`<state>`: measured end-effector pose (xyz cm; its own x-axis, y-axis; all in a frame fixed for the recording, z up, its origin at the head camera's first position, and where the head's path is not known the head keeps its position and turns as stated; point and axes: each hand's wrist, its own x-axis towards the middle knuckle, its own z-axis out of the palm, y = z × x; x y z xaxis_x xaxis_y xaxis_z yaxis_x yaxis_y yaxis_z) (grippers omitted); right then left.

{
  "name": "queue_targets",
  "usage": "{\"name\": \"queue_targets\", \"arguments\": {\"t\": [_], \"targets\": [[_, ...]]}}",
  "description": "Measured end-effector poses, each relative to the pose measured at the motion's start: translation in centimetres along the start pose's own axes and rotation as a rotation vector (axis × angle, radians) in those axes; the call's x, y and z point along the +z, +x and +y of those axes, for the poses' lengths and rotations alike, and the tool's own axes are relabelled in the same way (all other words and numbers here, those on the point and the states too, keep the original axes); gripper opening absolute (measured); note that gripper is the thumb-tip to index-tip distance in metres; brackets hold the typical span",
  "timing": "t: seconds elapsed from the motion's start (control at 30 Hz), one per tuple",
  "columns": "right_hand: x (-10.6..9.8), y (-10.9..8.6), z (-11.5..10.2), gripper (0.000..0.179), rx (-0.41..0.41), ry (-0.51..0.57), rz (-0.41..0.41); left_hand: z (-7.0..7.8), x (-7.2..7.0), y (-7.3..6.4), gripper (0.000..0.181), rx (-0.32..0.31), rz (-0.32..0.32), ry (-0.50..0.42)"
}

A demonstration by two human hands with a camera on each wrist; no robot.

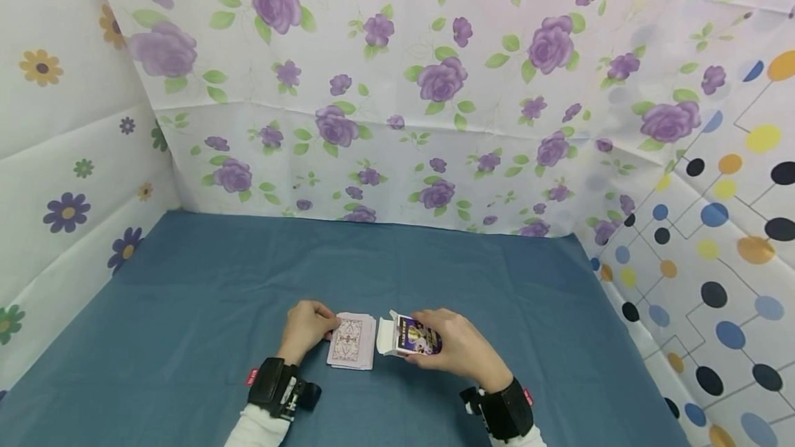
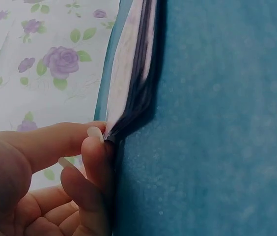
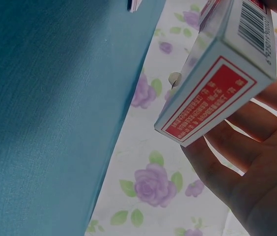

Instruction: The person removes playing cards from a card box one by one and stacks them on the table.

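Note:
A stack of playing cards [image 1: 350, 341] with a reddish patterned back lies on the blue cloth, its edges slightly uneven. At its upper left corner, my left hand [image 1: 308, 328] pinches the cards between thumb and fingertips. The left wrist view shows the stack [image 2: 126, 81] edge-on, its layers fanned a little apart at the pinched corner. To the right, my right hand [image 1: 459, 345] grips a card box [image 1: 417, 336] with a dark picture on its face. The box's white end flap stands open toward the cards. In the right wrist view, the box [image 3: 209, 101] shows a red label and a barcode.
A blue cloth [image 1: 348, 261] covers the table. Behind it hangs a white curtain [image 1: 385, 150] with purple flowers. Patterned sheets also close off the left [image 1: 74, 157] and right [image 1: 695, 281] sides. Each wrist wears a black strap with a camera.

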<state>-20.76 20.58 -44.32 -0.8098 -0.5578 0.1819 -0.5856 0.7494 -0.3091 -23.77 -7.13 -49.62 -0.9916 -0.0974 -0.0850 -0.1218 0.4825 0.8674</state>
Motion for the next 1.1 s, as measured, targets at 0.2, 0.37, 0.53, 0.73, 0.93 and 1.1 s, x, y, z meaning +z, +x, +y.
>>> {"name": "queue_targets", "arguments": {"t": [0.2,0.37,0.53,0.73,0.93,1.1], "targets": [[0.0,0.0,-0.1,0.060,0.000,-0.001,-0.004,0.2,0.0,-0.2,0.007,0.013,0.007,0.021],[0.0,0.0,-0.1,0.061,0.000,-0.001,-0.006,0.2,0.1,-0.2,0.007,0.018,0.009,0.025],[0.0,0.0,-0.1,0.060,-0.001,-0.005,-0.010,0.1,0.2,-0.2,0.008,0.017,0.008,0.038],[0.0,0.0,-0.2,0.060,0.002,-0.003,-0.012,0.5,0.0,-0.6,0.010,0.026,0.008,0.087],[0.0,0.1,-0.2,0.060,-0.004,-0.001,-0.010,2.2,-0.5,-1.4,0.019,0.133,-0.016,0.147],[0.0,0.1,-0.1,0.060,-0.025,0.008,0.003,4.5,-0.7,-2.2,0.014,0.333,-0.184,-0.010]]}}
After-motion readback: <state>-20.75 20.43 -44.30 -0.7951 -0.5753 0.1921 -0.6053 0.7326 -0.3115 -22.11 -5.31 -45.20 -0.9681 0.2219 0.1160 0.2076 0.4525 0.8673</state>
